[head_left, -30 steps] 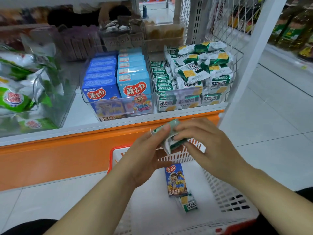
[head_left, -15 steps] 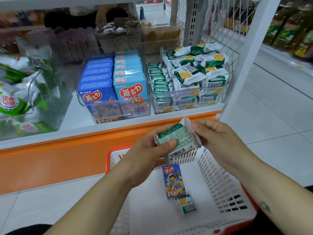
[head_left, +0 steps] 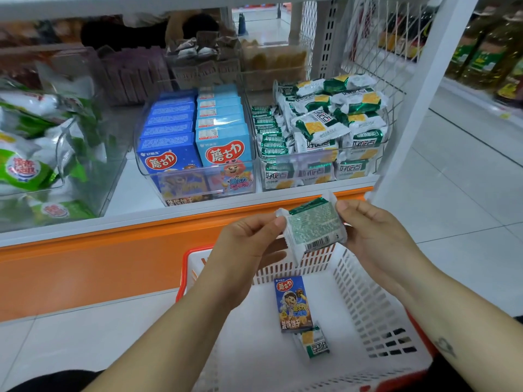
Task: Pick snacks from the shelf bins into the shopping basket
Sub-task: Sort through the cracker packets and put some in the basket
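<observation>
A small foil packet is held in the air between both hands, above the far rim of the basket and in front of the orange shelf edge. Its left crimped end is pinched between the thumb and fingers of the left hand, and its upper right corner is pinched by the fingertips of the right hand. The back of the packet is shown: a green band along the top, a block of fine print too small to be read, and a barcode near the lower edge. The sealed ends are white and saw-toothed.

The basket is made of white slotted plastic with a red rim. On its floor a blue box is laid flat, marked 蘑古力 in a red badge, with a cartoon child below and 装饰饼干 at the foot. Touching its lower corner is a second packet, green and white.

On the shelf, a clear plastic bin is filled with two rows of cardboard boxes, the dark blue boxes on the left and the light blue boxes on the right, both labelled 蘑古力. In the neighbouring bin, glossy green-and-white packets printed 好吃点 are piled. At far left, puffy green-and-white bags are kept; their red label is blurred.
</observation>
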{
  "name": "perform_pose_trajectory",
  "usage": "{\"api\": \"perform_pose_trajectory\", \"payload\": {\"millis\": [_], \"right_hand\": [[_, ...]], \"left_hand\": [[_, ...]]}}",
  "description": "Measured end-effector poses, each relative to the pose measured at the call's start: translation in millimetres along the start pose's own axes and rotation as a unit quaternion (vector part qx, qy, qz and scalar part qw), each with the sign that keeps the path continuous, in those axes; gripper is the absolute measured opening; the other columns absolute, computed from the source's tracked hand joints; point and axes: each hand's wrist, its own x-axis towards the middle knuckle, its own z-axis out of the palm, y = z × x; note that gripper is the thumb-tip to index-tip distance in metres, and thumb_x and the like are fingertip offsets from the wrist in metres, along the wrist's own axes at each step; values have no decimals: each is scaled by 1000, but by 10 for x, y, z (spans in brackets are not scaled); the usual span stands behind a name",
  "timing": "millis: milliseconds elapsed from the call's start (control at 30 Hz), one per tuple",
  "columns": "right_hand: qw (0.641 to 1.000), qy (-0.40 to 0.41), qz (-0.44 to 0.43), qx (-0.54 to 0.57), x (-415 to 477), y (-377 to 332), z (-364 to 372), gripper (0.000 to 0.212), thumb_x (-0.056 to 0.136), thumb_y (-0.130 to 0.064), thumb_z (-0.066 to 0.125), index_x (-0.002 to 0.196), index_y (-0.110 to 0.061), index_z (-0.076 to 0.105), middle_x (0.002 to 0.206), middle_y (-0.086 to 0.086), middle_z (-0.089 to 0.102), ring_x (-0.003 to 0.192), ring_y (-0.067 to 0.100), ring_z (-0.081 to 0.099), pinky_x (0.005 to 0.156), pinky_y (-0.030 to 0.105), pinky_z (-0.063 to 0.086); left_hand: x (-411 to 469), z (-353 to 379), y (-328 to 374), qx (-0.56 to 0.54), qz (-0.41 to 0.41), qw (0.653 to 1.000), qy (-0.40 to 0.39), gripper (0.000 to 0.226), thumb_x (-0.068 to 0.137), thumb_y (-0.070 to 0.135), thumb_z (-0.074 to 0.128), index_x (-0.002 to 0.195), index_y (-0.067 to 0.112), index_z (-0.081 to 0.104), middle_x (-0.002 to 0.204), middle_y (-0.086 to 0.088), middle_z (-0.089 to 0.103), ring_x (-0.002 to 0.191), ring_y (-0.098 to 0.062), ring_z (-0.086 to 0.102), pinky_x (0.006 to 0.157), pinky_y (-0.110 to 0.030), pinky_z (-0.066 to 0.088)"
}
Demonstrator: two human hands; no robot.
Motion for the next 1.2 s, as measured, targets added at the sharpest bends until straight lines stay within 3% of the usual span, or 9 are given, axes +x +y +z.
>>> {"api": "perform_pose_trajectory", "payload": {"millis": [133, 267, 467, 600, 667, 733, 833, 1067, 1200], "right_hand": [[999, -41, 14, 19, -22, -22, -19, 22, 87, -27, 57, 97, -10, 67, 93, 3, 74, 83, 14, 69, 80, 33, 51], [992, -112, 12, -48, -13, -101, -18, 58, 66, -28, 68, 122, -13, 60, 109, 6, 71, 101, 20, 67, 95, 41, 49], [961, -6, -180, -212, 249, -477, -41, 34, 73, -18, 77, 96, -35, 59, 87, -16, 66, 78, -1, 63, 83, 22, 50], [857, 90, -367, -349, 618, -768, 9, 27, 82, -14, 71, 93, -33, 55, 92, -23, 58, 80, -10, 55, 78, 10, 43], [781, 128, -433, -431, 858, -881, 17, 21, 82, -13, 69, 98, -24, 60, 97, -15, 63, 91, 5, 59, 85, 24, 46], [688, 140, -469, -535, 1105, -949, -4, 19, 81, -11, 68, 99, -17, 63, 103, -1, 67, 97, 25, 61, 89, 42, 46], [589, 90, -442, -670, 1385, -934, -106, 23, 85, -33, 61, 99, -16, 67, 108, 4, 70, 101, 31, 60, 95, 45, 37], [640, 50, -409, -649, 1432, -854, -181, 56, 88, -57, 38, 123, -20, 61, 128, -1, 61, 124, 22, 48, 112, 47, 22], [657, -25, -434, -616, 1322, -974, 255, 47, 89, -51, 50, 118, -17, 65, 112, 1, 68, 106, 21, 58, 96, 34, 37]], "left_hand": [[13, -38, 12, -9, 0, 1000, 27, 15, 92, 18, 56, 83, 10, 65, 94, -6, 75, 86, -23, 72, 82, -36, 55], [63, -68, 99, 1, 8, 1000, 30, 16, 94, 18, 54, 85, 10, 65, 92, -5, 75, 85, -20, 71, 83, -37, 54], [272, -155, 489, 140, 102, 985, 20, 22, 94, 30, 56, 114, 37, 64, 109, 13, 69, 105, -9, 63, 94, -37, 50], [469, -267, 770, 243, 225, 938, 101, 20, 95, 21, 56, 101, 40, 63, 105, 12, 67, 90, -3, 63, 72, -20, 55], [554, -346, 855, 285, 259, 913, 132, 21, 96, 17, 55, 98, 36, 63, 94, 15, 66, 76, 7, 61, 55, -6, 47], [608, -423, 892, 316, 277, 894, 154, 20, 96, 12, 53, 101, 28, 63, 89, 18, 61, 71, 14, 58, 55, -1, 41], [687, -549, 908, 394, 302, 844, 202, 21, 95, 12, 54, 109, 21, 67, 96, 17, 58, 88, 3, 56, 72, -7, 39], [787, -804, 872, 485, 317, 783, 226, 18, 91, 15, 59, 104, 22, 69, 110, 2, 68, 106, -26, 59, 104, -55, 36], [821, -862, 829, 511, 289, 774, 237, 19, 91, 18, 59, 107, 25, 67, 118, 6, 65, 117, -19, 54, 116, -54, 12]]}}
